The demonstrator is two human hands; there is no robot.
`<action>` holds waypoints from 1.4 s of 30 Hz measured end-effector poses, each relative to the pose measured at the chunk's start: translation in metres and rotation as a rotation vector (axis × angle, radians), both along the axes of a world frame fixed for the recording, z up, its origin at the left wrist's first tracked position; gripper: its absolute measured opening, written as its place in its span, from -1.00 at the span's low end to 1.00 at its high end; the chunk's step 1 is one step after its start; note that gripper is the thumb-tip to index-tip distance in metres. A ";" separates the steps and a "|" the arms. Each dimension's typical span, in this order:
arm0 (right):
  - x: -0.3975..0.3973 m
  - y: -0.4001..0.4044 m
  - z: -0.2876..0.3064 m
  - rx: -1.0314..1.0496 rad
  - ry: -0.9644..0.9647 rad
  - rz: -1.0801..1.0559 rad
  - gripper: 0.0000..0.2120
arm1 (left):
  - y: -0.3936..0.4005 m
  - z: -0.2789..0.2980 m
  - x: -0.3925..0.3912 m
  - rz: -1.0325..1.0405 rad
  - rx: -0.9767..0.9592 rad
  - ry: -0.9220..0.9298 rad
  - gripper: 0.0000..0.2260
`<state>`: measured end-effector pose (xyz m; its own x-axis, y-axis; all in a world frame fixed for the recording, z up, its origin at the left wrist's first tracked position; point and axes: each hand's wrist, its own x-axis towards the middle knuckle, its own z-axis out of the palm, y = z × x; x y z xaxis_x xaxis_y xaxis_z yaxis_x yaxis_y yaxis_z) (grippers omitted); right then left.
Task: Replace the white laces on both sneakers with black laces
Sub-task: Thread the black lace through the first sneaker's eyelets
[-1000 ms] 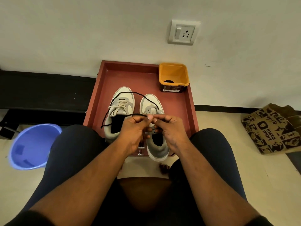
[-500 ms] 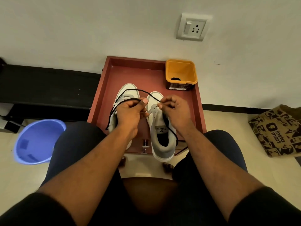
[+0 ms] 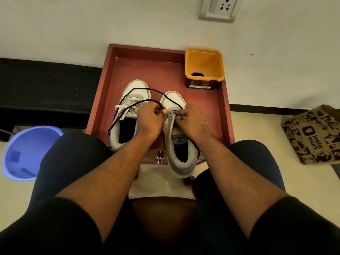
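Red tray (image 3: 103, 100) on floor against wall, at 12 o'clock from the seated person. Two white-and-grey sneakers inside it, toes to the wall.

Left sneaker (image 3: 127, 115): white lace (image 3: 125, 110) in its eyelets. Right sneaker (image 3: 179, 140): no white lace visible in the eyelets; tongue label reads upward; heel overhangs the tray's near edge.

Black lace (image 3: 139, 89): loops from the hands across both toes at 12 o'clock, runs down the left sneaker's outer side toward 8 o'clock; another stretch trails along the right sneaker's collar at 4 o'clock.

Left hand (image 3: 150, 119): fingers curled, pinching the black lace just above the right sneaker's upper eyelets. Right hand (image 3: 193, 120): fingers curled at the eyelet row of the right sneaker, gripping the flap there; whether it also pinches the lace cannot be told. The hands are nearly touching.

Orange tub (image 3: 205, 61) at the tray's 1 o'clock corner, something dark at its bottom. Blue basin (image 3: 24, 153) at 9 o'clock on the floor. Printed paper bag (image 3: 312, 133) at 3 o'clock. Wall socket (image 3: 218, 9) above, at 1 o'clock.
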<state>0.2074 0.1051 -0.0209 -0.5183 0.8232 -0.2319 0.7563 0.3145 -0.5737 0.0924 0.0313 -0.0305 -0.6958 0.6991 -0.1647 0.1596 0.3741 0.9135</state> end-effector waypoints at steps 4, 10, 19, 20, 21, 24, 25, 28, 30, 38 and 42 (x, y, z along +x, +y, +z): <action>-0.004 0.002 -0.011 -0.045 0.005 -0.015 -0.65 | 0.005 -0.009 -0.006 -0.004 -0.041 0.079 -0.93; -0.005 0.002 -0.014 -0.077 0.035 -0.053 -0.70 | 0.011 -0.017 0.003 0.024 -0.046 -0.016 -0.90; -0.001 0.002 -0.011 -0.069 0.054 -0.051 -0.78 | 0.014 -0.020 0.010 0.154 0.020 -0.206 -0.87; -0.001 0.002 -0.011 -0.075 0.059 -0.060 -0.78 | 0.014 -0.020 0.010 0.161 0.028 -0.206 -0.89; -0.001 0.001 -0.011 -0.079 0.058 -0.067 -0.78 | 0.015 -0.020 0.011 0.170 0.038 -0.207 -0.91; -0.002 0.001 -0.010 -0.087 0.058 -0.078 -0.78 | 0.016 -0.018 0.014 0.223 0.077 -0.230 -0.95; -0.002 0.001 -0.010 -0.091 0.059 -0.081 -0.77 | 0.016 -0.018 0.014 0.232 0.080 -0.221 -0.97; -0.003 0.002 -0.012 -0.092 0.057 -0.085 -0.77 | 0.015 -0.019 0.011 0.175 0.012 -0.066 -0.98; -0.003 0.001 -0.014 -0.084 0.064 -0.089 -0.77 | 0.013 -0.019 0.009 0.132 -0.025 0.003 -0.96; -0.004 0.002 -0.015 -0.092 0.097 -0.102 -0.77 | 0.014 -0.020 0.008 0.110 -0.065 0.028 -0.90; -0.005 0.000 -0.016 -0.076 0.099 -0.103 -0.78 | 0.017 -0.023 0.008 0.143 -0.059 -0.101 -0.87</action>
